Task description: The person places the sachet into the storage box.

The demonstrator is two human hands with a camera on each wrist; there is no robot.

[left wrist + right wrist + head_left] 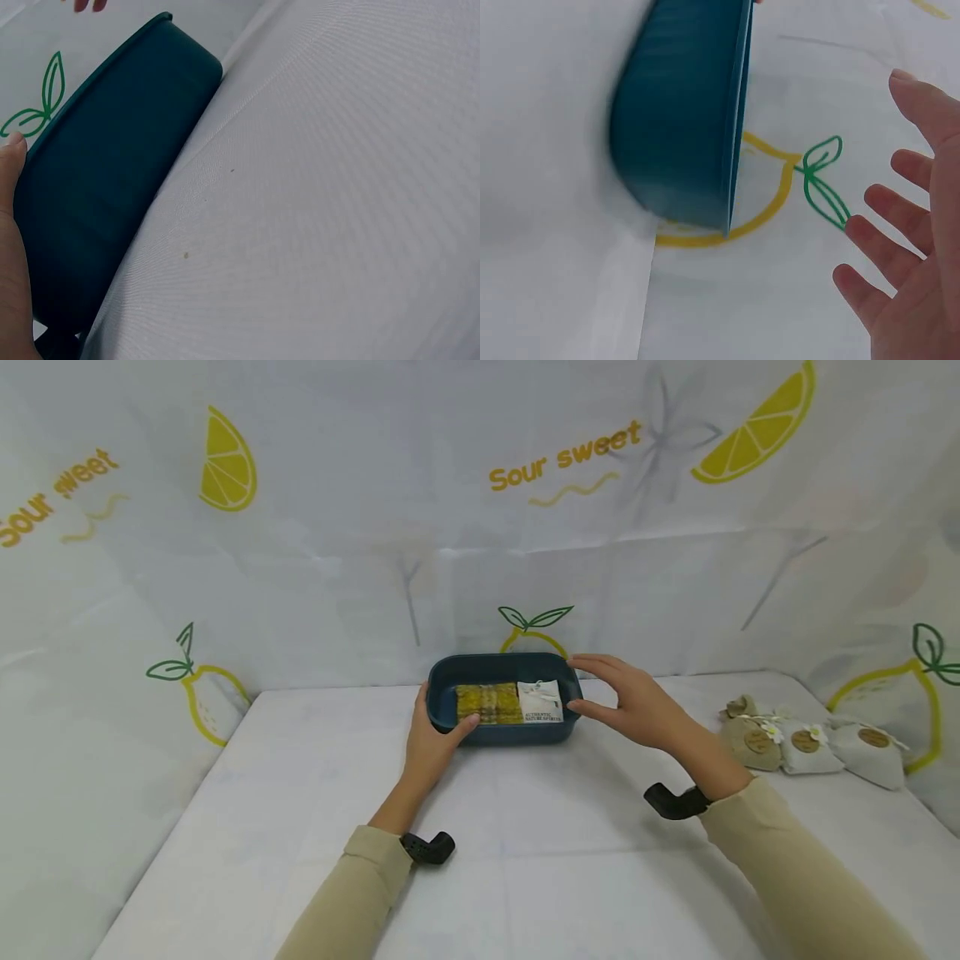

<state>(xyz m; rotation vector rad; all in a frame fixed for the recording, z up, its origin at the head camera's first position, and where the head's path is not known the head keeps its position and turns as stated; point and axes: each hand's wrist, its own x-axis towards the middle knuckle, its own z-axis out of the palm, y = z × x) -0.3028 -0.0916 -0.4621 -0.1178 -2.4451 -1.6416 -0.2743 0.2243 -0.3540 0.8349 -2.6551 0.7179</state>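
A white backdrop (360, 602) printed with lemons hung behind the white-covered table (300, 810), and toward the table's far edge sat a blue-green bin (517, 736), close to that cloth and within reach of both arms. The left hand (429, 748) gripped its left end, thumb over the near rim and fingers along the outer wall, presumably to steady it. The right hand (636, 703) was beside the right end, fingers spread and thumb apart, holding nothing; the right wrist view showed it clear of the wall. Three pouches (810, 747) stood in a row at the table's right, perhaps set there to leave the middle free. Inside the bin, a yellow-green plaid packet (486, 703) lay beside a smaller white packet (540, 700), seemingly laid flat so both fitted side by side.
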